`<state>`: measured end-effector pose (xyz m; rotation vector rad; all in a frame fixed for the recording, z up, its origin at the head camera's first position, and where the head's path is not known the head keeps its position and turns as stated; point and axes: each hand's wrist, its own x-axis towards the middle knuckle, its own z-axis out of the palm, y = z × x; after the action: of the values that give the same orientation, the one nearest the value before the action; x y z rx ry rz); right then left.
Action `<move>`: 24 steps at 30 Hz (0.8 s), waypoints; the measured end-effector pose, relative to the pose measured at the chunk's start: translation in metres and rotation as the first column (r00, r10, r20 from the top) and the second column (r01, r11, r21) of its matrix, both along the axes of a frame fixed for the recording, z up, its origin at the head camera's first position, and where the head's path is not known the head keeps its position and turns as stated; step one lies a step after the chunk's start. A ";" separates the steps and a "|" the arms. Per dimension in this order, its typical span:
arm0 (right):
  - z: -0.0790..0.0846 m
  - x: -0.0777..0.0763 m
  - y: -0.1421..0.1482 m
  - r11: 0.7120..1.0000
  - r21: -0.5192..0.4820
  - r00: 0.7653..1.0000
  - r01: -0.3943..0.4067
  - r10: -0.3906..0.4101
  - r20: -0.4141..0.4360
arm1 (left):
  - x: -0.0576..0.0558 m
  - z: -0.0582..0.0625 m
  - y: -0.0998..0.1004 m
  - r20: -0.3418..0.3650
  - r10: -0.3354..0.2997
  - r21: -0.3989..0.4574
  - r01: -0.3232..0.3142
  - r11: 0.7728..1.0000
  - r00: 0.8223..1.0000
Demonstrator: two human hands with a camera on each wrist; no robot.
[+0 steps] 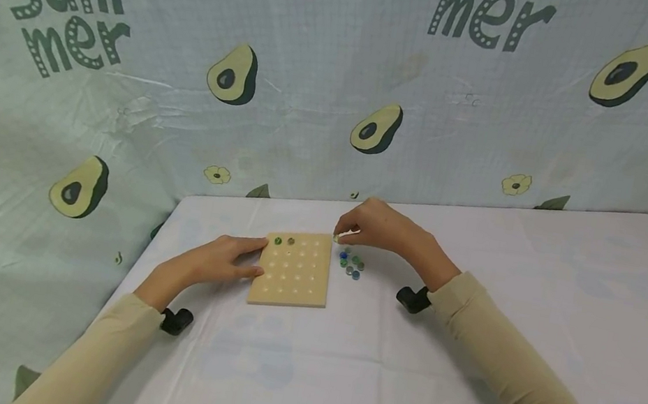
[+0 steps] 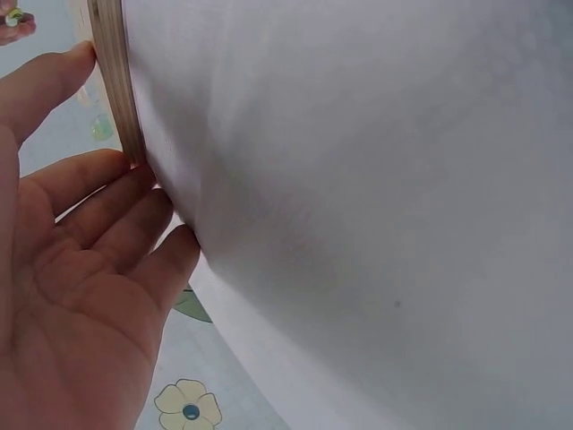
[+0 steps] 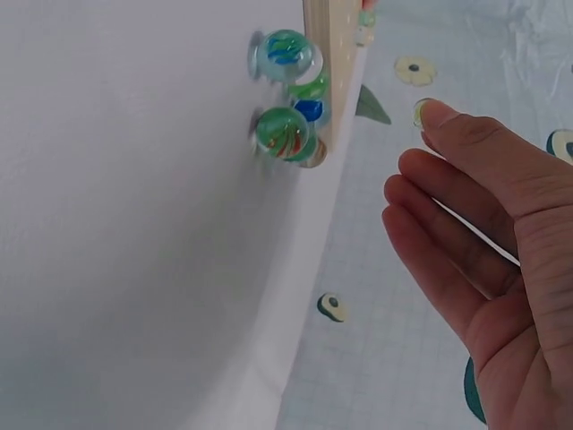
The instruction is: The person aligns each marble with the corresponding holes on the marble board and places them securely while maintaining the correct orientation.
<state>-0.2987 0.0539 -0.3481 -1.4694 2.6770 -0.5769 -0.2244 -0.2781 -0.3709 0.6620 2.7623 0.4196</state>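
Observation:
A square wooden board (image 1: 293, 268) with rows of shallow hollows lies on the table. Two marbles, one green (image 1: 277, 241) and one brownish (image 1: 291, 241), sit in its far row toward the left. My left hand (image 1: 224, 257) rests at the board's left side, thumb and fingertips touching its edge with the fingers fairly straight. Over the far right corner, my right hand (image 1: 380, 226) pinches a clear yellow-green marble (image 3: 419, 113) between thumb and fingertips. Several loose glass marbles (image 3: 285, 134), green, blue and clear, lie just right of the board.
A white cloth covers the table (image 1: 296, 374). Behind it hangs a pale curtain (image 1: 313, 31) printed with avocados and flowers. Black wrist cameras sit under the left wrist (image 1: 176, 321) and right wrist (image 1: 413, 299).

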 end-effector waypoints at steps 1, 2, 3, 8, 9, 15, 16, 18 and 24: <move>0.000 0.000 -0.001 1.000 -0.003 1.000 -0.001 0.001 0.002 | 0.000 0.000 0.000 -0.002 -0.004 0.001 0.004 1.000 1.000; 0.000 0.000 -0.003 1.000 -0.005 1.000 0.000 0.000 0.005 | 0.000 -0.001 0.000 -0.003 -0.006 0.000 0.006 1.000 1.000; -0.001 0.000 -0.004 1.000 -0.006 1.000 -0.001 0.001 0.008 | 0.000 -0.001 -0.001 0.001 -0.002 0.001 0.002 1.000 1.000; -0.001 0.001 -0.009 1.000 -0.029 1.000 -0.005 0.005 0.000 | 0.001 -0.001 -0.001 -0.009 -0.014 -0.001 0.014 1.000 1.000; -0.001 0.001 -0.010 0.999 -0.036 1.000 -0.005 0.005 -0.004 | 0.001 -0.001 -0.001 -0.014 -0.019 -0.003 0.019 1.000 1.000; 0.000 0.002 -0.015 0.997 -0.075 1.000 -0.015 0.015 -0.006 | -0.001 -0.001 -0.002 -0.033 -0.028 -0.020 0.027 0.999 0.999; 0.000 0.002 -0.016 0.997 -0.078 1.000 -0.017 0.016 -0.005 | -0.001 -0.001 -0.003 -0.032 -0.027 -0.022 0.026 0.999 0.999; 0.000 0.001 -0.018 0.997 -0.077 1.000 -0.017 0.016 -0.006 | 0.000 -0.001 -0.003 -0.031 -0.028 -0.021 0.028 0.999 0.999; -0.001 0.001 -0.026 0.994 -0.105 0.999 -0.039 0.039 -0.003 | 0.001 0.001 -0.002 -0.022 -0.021 -0.019 0.020 1.000 1.000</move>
<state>-0.2978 0.0282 -0.3489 -1.5434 2.6503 -0.7248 -0.2230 -0.2803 -0.3694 0.6939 2.7744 0.3843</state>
